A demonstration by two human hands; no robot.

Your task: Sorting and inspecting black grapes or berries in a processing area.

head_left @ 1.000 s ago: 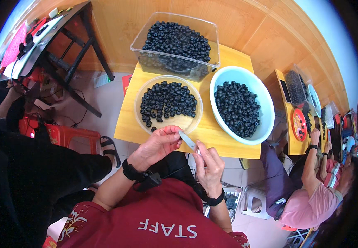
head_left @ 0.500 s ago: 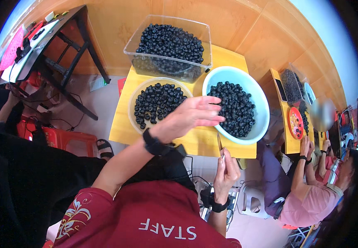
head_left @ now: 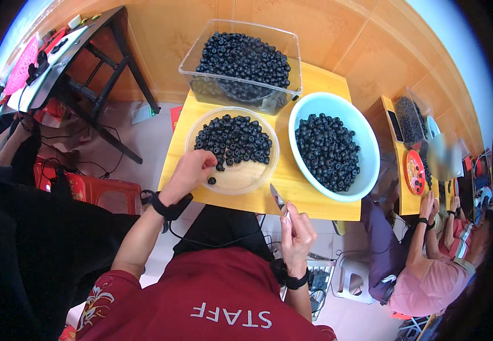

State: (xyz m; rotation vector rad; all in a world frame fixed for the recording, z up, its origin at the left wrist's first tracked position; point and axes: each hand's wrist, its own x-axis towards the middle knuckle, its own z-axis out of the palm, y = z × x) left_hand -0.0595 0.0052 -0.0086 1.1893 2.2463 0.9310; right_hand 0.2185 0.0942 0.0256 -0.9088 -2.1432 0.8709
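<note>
the left hand (head_left: 188, 173) is the nearer one, its fingertips bunched at the lower left of the beads (head_left: 241, 136) in the tray (head_left: 246, 181), most of which lie forward and right (can't tell if one is pinched); the right hand (head_left: 297, 232) grips the knife (head_left: 277, 196), blade slanting forward-left beside the tray

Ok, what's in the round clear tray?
Dark round pieces, mostly toward the far side. The left hand covers part of the tray; anything under the upper pieces is hidden.
</note>
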